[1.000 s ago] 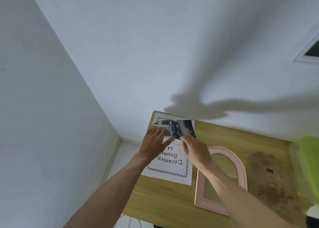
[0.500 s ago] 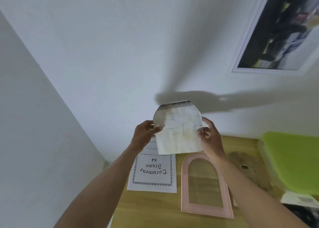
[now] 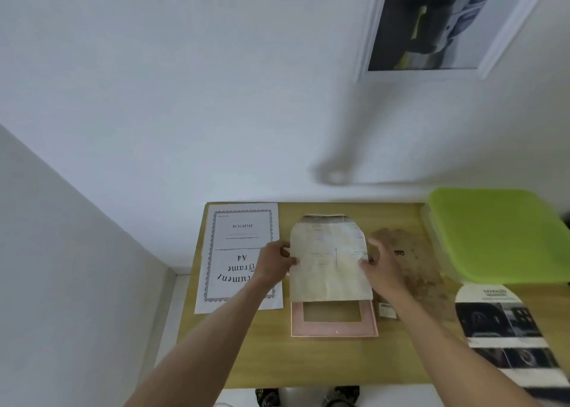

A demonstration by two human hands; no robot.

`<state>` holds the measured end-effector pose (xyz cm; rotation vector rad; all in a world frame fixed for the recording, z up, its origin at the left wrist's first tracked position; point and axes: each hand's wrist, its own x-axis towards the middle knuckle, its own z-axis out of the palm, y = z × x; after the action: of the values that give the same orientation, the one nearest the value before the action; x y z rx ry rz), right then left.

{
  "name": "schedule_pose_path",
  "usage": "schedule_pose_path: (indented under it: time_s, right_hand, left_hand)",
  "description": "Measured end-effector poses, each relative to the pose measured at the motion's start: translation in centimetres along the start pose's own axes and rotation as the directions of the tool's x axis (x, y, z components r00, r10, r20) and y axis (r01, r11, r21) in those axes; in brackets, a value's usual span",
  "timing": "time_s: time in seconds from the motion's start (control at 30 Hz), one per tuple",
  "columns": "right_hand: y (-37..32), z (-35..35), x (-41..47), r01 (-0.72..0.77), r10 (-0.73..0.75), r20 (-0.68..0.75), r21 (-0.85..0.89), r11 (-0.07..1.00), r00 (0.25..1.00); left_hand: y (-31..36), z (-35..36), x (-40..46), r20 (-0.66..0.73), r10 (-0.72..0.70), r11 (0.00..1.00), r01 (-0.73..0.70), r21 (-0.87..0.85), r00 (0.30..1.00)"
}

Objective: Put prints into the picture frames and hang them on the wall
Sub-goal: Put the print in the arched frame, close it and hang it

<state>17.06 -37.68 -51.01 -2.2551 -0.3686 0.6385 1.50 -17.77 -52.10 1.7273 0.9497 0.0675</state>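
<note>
Over the pink frame at table centre, the arched print hangs face-down; left hand pinches its nine o'clock edge, right hand its three o'clock; lowered crooked, it could buckle or overlap the rim.

Arched pale print held over pink frame lying flat.
</note>
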Motion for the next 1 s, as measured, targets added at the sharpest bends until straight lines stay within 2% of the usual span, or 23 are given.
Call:
schedule_pose_path:
  time_s: [0.1,0.2,0.3,0.5,0.73,1.0]
  right_hand:
    - [2.5,0.6,-0.2,-0.036,0.042,0.101,-0.056,0.998,0.994]
    - [4.6,1.2,-0.1,-0.008,0.032,0.168,-0.145,0.989,0.985]
    - [5.7,1.8,-0.3,0.022,0.018,0.152,-0.252,0.967,0.988]
    - [5.6,2.0,-1.0,0.025,0.024,0.135,-0.35,0.936,0.991]
    - [6.0,1.9,-1.2,0.086,-0.022,0.17,-0.379,0.921,0.985]
    - [6.8,2.3,-0.9,0.087,-0.021,0.164,-0.412,0.907,0.986]
  left_hand:
    - [-1.4,2.3,-1.0,-0.008,-0.042,0.993,0.042,0.109,0.999]
    - [-2.5,3.6,-1.6,-0.012,-0.046,0.969,0.047,0.241,0.999]
    - [-3.0,4.5,-1.8,-0.017,-0.063,0.944,0.065,0.324,0.998]
    - [-2.7,5.3,-1.7,-0.06,-0.08,0.85,0.1,0.518,0.995]
    - [-4.1,5.5,-1.8,-0.001,-0.039,0.802,0.032,0.597,0.999]
    - [-4.5,5.8,-1.8,0.041,-0.036,0.758,0.0,0.652,0.999]
